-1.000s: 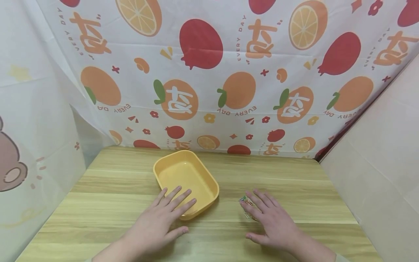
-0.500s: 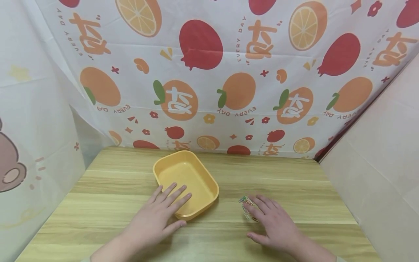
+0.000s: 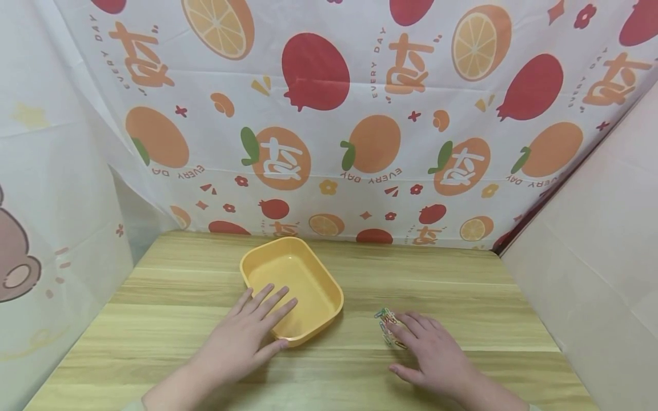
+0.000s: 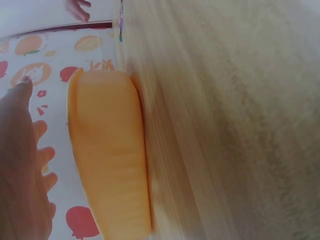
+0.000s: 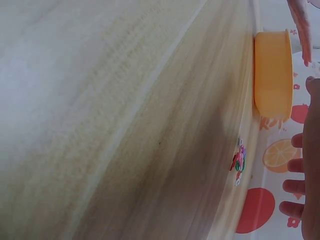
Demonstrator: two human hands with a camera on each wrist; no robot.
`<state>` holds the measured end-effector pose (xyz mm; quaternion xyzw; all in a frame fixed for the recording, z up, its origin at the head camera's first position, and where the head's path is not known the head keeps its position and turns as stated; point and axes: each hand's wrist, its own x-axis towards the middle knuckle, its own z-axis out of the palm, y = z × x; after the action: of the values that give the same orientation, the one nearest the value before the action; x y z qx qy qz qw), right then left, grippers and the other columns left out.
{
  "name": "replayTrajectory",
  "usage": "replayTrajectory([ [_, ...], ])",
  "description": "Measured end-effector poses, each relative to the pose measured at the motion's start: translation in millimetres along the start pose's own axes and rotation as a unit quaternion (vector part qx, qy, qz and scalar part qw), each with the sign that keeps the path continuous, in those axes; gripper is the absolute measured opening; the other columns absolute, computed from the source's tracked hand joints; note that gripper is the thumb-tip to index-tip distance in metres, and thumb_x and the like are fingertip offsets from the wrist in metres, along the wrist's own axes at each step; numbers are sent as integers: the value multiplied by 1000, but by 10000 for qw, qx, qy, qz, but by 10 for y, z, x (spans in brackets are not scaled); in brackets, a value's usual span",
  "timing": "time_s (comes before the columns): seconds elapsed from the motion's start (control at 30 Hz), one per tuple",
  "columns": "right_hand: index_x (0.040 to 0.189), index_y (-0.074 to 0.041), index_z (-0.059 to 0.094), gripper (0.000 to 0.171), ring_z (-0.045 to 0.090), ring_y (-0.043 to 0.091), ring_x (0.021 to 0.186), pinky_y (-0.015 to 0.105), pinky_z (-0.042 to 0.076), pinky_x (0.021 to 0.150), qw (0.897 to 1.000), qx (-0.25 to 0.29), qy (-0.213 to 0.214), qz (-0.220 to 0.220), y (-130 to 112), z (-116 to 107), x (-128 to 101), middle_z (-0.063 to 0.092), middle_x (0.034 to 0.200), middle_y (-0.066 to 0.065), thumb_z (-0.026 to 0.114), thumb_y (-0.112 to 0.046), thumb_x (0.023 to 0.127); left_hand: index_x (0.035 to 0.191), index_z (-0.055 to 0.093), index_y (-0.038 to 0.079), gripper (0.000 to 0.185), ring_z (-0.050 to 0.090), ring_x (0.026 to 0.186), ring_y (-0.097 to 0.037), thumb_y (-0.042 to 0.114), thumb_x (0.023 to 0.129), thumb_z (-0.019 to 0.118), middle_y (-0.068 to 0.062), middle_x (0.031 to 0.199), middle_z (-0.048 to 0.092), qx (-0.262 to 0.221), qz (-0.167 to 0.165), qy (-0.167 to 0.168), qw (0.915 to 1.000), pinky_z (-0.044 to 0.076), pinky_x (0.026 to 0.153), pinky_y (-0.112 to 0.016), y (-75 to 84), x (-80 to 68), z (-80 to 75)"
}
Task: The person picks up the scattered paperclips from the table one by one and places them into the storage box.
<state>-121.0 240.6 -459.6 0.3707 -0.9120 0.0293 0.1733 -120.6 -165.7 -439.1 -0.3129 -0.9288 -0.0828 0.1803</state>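
A yellow plastic tray (image 3: 315, 285) lies turned at an angle on the table, with nothing in it. My left hand (image 3: 239, 339) hovers over its near left corner, fingers spread and relaxed, holding nothing. In the left wrist view, a gap shows between that hand (image 4: 20, 165) and the tray's side (image 4: 110, 155). To the right, a small pile of colourful paper clips (image 3: 386, 328) lies on the wood, partly hidden by the fingers of my right hand (image 3: 432, 351). The right wrist view shows this hand (image 5: 312, 165) raised above the paper clips (image 5: 239, 162), its fingers loosely bent.
The wooden table (image 3: 442, 274) ends at a fruit-printed cloth (image 3: 329, 142) hanging behind it. A pale cloth (image 3: 56, 171) hangs along the left side, and a plain light panel (image 3: 612, 240) borders the right.
My left hand has drifted slightly left and away from me over the tray. The right hand's fingers have drawn back a little, uncovering more paper clips. The tray has stayed in place.
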Motion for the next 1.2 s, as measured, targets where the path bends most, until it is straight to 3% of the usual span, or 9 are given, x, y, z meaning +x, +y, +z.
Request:
replayTrajectory([
  [0.2, 135, -18, 61, 67, 55, 31, 122, 52, 47, 99, 10000, 14, -2, 88, 21, 20, -34, 60, 133, 8, 70, -59, 83, 154, 38, 29, 67, 25, 148, -28, 61, 96, 51, 2, 161, 31, 25, -70, -70, 9999, 13, 121, -52, -16, 11, 3],
  [0.47, 131, -19, 63, 62, 57, 29, 120, 51, 48, 98, 9997, 23, -67, 246, 53, 39, -80, 61, 131, 7, 70, -59, 84, 153, 41, 25, 70, 28, 147, -32, 54, 92, 62, -3, 159, 36, -11, -85, -115, 9999, 21, 116, -58, -42, 47, -3],
  [0.8, 126, -18, 66, 51, 58, 24, 118, 48, 49, 99, 9977, 86, -360, 560, 97, 56, -76, 64, 127, 4, 67, -53, 90, 154, 38, 27, 68, 22, 149, -29, 54, 95, 59, -1, 161, 29, -84, -331, -296, 9990, 16, 119, -57, -97, 64, -5],
  [1.2, 114, -17, 71, 39, 61, 21, 112, 46, 50, 98, 9945, 206, -529, 885, 130, 132, -58, 67, 117, 1, 64, -50, 94, 152, 43, 22, 67, 27, 147, -33, 49, 94, 63, -5, 159, 34, -166, -407, -38, 9990, 10, 121, -53, -183, 112, 34],
])
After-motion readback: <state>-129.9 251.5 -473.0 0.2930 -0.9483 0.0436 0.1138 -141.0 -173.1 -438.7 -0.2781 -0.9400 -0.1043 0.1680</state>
